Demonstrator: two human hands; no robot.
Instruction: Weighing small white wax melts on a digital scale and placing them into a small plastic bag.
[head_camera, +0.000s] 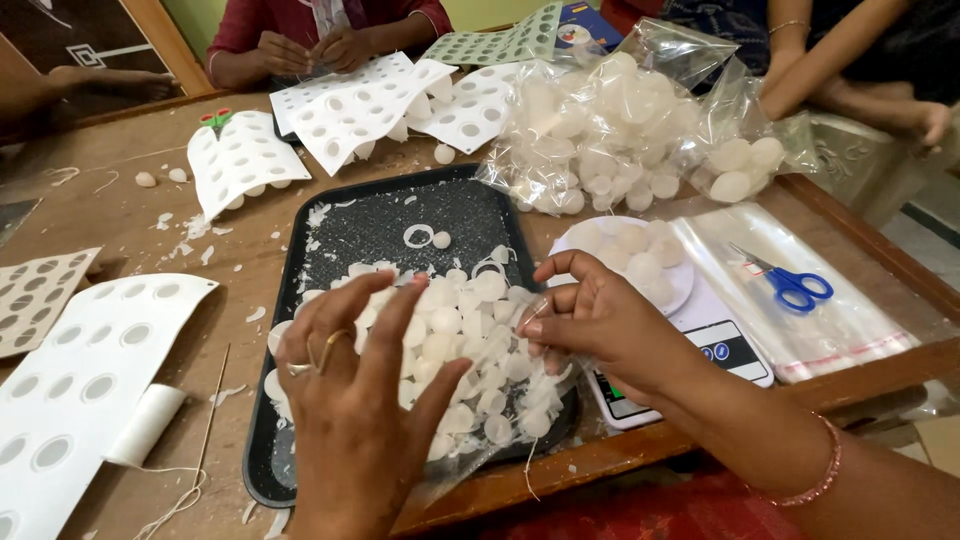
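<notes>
Head cam, nearest first: left hand (345, 400) w/ rings, palm down, fingers spread wide over a heap of white wax discs (470, 345); fingertips rest on the discs, nothing gripped. Right hand (590, 320) just beside it on the heap's right edge, fingers curled in and pinched together on a bit of thin clear plastic or a disc edge; can't tell which. Bead bracelet (815, 480) on that wrist.

Discs lie piled on the near half of a black tray (380, 225), which sits on the wooden table (120, 220); far half of the tray holds only wax rings and scraps plus one small round piece. Clear film shows under the heap at the tray's near edge.

Left of tray: white mould sheet (90, 370) w/ round hollows, a spool of white thread (145, 425) and a thin stick beside it. Right of tray, touching it: small digital scale (705, 335) w/ a white plate (625, 255) of discs on top. Next to the scale, flat clear bags w/ blue-handled scissors (790, 285) lying on them.

Further back: big clear bags (620, 130) stuffed w/ white discs, more white mould sheets (365, 105) overlapping, one curled sheet (240, 160) w/ red-green scissors (215, 118) at its top. Wax crumbs scattered on the wood.

Far edge: another person in a red top, hands (320, 50) together near the sheets; a second person's arm at top right.
</notes>
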